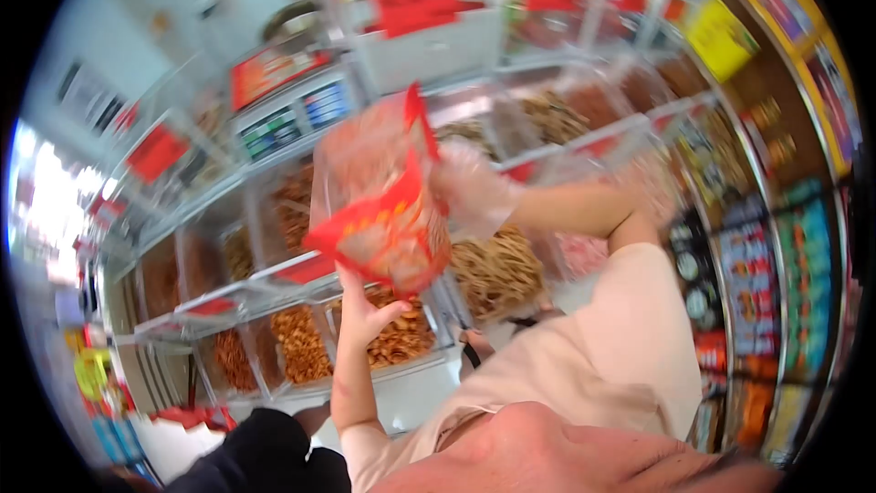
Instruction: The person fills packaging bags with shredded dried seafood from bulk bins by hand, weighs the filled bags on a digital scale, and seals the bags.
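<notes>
A red plastic bag [388,210] with yellow and orange print is held up in front of me, above the food bins. Its mouth shows red edges and a clear, pinkish inner side. My left hand [365,310] supports it from below; the thumb sticks out to the right and the other fingers are behind the bag. My right hand [474,187], in a thin clear plastic glove, is at the bag's right side. Blur and the bag hide its fingers, so whether they grip the bag is unclear.
Below are clear bins of orange-brown snacks [301,347] and tan strips [497,274]. More bins with red labels [157,152] line the upper tier. Shelves of packaged goods [757,283] stand at right. A person in dark clothing [255,456] is close at lower left.
</notes>
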Demonstrator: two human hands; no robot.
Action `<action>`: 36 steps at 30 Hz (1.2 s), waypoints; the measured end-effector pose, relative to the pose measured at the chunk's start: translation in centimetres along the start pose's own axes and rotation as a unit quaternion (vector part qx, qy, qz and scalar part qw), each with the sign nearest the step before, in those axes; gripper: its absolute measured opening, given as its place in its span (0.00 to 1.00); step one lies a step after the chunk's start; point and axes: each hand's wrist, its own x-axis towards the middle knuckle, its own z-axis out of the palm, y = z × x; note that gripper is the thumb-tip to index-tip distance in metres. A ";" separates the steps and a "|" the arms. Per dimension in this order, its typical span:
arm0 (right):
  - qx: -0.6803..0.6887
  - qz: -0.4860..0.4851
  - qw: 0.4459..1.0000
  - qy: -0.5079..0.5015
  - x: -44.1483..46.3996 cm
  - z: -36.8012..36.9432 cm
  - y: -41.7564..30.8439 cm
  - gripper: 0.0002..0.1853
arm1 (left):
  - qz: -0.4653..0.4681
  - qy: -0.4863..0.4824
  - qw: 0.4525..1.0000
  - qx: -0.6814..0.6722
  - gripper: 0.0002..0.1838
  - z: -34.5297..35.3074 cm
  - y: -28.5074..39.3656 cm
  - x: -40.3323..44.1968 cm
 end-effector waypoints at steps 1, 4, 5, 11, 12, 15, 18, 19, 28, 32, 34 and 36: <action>0.197 0.041 0.979 0.040 -3.3 -1.4 1.1 0.12 | -0.062 -0.077 0.994 -0.053 0.48 3.4 0.8 0.8; 0.133 -0.067 0.984 0.101 -11.9 -9.4 4.5 0.09 | -0.175 -0.194 0.958 -0.118 0.33 14.2 1.3 1.5; 0.154 -0.049 0.970 0.184 -14.2 -11.9 6.8 0.09 | -0.219 -0.205 0.946 -0.124 0.27 17.9 0.9 1.3; -0.208 0.062 0.961 0.173 -25.4 -31.5 5.5 0.11 | -0.260 -0.222 0.936 -0.082 0.25 38.0 -0.5 0.7; -0.275 -0.009 0.949 0.157 -26.4 -35.9 6.8 0.14 | -0.276 -0.178 0.940 -0.086 0.27 40.1 -1.8 0.4; -0.181 0.136 0.924 0.307 -28.8 -49.6 9.1 0.18 | -0.285 -0.193 0.934 -0.098 0.37 43.4 -3.4 0.8; -0.393 0.196 0.850 0.290 -30.4 -59.9 11.2 0.31 | -0.249 -0.188 0.948 -0.058 0.46 45.9 -0.6 1.2; -0.559 0.093 0.780 0.266 -29.9 -62.7 12.9 0.37 | -0.184 -0.153 0.970 -0.041 0.50 46.6 -0.5 1.8; -0.619 0.338 0.669 0.234 -25.6 -62.9 15.8 0.27 | -0.209 -0.106 0.972 0.013 0.49 54.7 -3.9 3.3; -0.653 0.305 0.677 0.146 -27.3 -64.8 18.4 0.15 | -0.136 -0.146 0.965 0.171 0.48 55.5 -3.3 5.7; -0.583 0.224 0.755 0.199 -27.2 -65.5 15.6 0.12 | -0.087 -0.165 0.954 0.235 0.45 55.9 -3.3 7.6; -0.492 0.224 0.808 0.234 -27.0 -65.3 11.8 0.13 | -0.078 -0.167 0.959 0.216 0.45 56.2 -4.7 8.7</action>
